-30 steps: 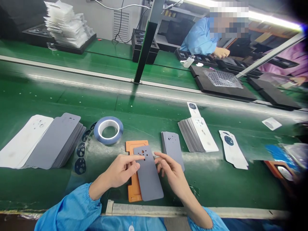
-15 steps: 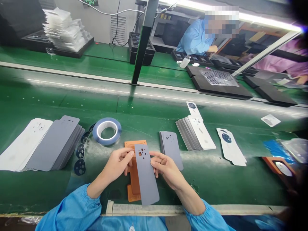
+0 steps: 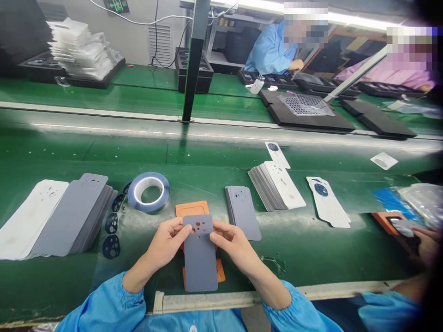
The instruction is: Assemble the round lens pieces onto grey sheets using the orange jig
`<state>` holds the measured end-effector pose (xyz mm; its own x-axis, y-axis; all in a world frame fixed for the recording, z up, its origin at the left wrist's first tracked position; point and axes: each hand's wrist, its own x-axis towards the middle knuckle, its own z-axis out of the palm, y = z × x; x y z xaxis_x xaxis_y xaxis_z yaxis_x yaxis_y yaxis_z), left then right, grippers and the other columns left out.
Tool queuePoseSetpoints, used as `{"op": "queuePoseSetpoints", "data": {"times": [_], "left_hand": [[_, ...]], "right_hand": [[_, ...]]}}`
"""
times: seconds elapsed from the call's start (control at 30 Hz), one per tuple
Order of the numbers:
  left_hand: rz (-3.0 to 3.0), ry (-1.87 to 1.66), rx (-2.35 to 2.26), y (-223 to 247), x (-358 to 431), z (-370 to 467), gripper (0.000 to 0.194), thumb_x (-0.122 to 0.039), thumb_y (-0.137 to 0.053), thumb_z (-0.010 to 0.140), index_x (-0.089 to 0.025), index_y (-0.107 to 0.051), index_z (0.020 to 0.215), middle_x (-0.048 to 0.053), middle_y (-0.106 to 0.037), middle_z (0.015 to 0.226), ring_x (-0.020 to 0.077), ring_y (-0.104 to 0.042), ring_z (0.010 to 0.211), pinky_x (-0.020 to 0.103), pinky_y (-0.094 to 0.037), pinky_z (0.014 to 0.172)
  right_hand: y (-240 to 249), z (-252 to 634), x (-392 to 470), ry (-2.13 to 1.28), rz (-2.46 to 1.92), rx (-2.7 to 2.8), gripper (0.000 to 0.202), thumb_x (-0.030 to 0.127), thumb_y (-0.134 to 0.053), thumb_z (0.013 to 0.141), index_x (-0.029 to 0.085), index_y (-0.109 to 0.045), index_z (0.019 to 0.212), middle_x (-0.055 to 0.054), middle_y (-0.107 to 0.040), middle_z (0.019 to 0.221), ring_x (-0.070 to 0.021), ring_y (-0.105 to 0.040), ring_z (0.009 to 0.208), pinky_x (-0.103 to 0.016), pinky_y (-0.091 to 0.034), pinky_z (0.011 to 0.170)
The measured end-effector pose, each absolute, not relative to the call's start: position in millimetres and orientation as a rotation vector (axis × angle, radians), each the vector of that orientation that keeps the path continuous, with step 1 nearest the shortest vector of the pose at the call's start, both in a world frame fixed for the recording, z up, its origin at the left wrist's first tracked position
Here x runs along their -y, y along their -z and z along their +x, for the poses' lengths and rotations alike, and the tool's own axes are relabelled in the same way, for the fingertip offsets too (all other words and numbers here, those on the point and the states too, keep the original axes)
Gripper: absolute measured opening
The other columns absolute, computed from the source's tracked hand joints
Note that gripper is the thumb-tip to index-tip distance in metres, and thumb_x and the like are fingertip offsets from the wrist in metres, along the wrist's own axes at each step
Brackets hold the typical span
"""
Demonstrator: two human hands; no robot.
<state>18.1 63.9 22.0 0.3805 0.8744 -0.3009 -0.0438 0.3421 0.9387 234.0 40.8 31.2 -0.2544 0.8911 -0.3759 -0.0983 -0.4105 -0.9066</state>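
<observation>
A grey phone back panel (image 3: 200,263) with camera holes at its top is held upright between my two hands. My left hand (image 3: 169,240) pinches its upper left edge, thumb on the front. On the upper right edge, my right hand (image 3: 231,237) grips with thumb in front and fingers behind. Behind the panel lies an orange fixture (image 3: 191,208), mostly covered by it. To the right of my right hand is a small stack of grey panels (image 3: 247,216). A roll of blue tape (image 3: 165,192) lies beyond my left hand, beside several dark camera-shaped film pieces (image 3: 111,246).
Fanned grey panels (image 3: 71,212) and white ones (image 3: 31,216) lie at left. A white-topped stack (image 3: 285,186) and white panels with dark film (image 3: 327,203) lie at right. A metal post (image 3: 194,69) stands ahead. A co-worker's hand (image 3: 427,244) touches another orange fixture at far right.
The grey panel has turned more upright and shifted left over the orange fixture, with my left hand now gripping its edge. A co-worker's hand has appeared at the far right.
</observation>
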Motion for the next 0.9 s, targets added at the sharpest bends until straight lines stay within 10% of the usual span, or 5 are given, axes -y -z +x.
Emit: {"op": "queuePoseSetpoints", "data": {"times": [0.33,0.57,0.9], "left_hand": [[0.532,-0.883,-0.759,-17.7,-70.4,15.2,0.027,-0.041,-0.072,0.087,-0.017,-0.059,0.082,-0.003,-0.058,0.065,0.0099,-0.055,0.055,0.022,-0.044,0.056],[0.256,-0.571,-0.250,10.7,-82.6,-0.5,0.021,-0.037,-0.066,0.082,-0.022,-0.051,0.079,-0.008,-0.035,0.048,0.0078,-0.022,0.030,0.023,-0.021,0.035],[0.305,-0.697,-0.561,-14.7,-72.2,9.7,0.027,-0.039,-0.074,0.077,-0.019,-0.056,0.080,-0.004,-0.052,0.061,0.0084,-0.044,0.044,0.021,-0.033,0.045]], "right_hand": [[-50.5,214.3,-30.2,-1.302,-1.187,1.404,0.013,0.035,-0.077,0.089,0.024,-0.084,0.089,-0.007,-0.081,0.087,-0.0221,-0.074,0.081,-0.034,-0.061,0.076],[-51.3,205.0,-39.5,-1.123,-1.230,1.607,0.012,0.027,-0.071,0.093,0.028,-0.080,0.100,-0.004,-0.079,0.098,-0.0181,-0.071,0.084,-0.030,-0.059,0.077],[-60.7,183.7,-73.1,-1.161,-1.371,1.705,0.040,0.038,-0.070,0.090,0.026,-0.069,0.128,-0.008,-0.070,0.121,-0.0233,-0.065,0.105,-0.039,-0.052,0.096]]}}
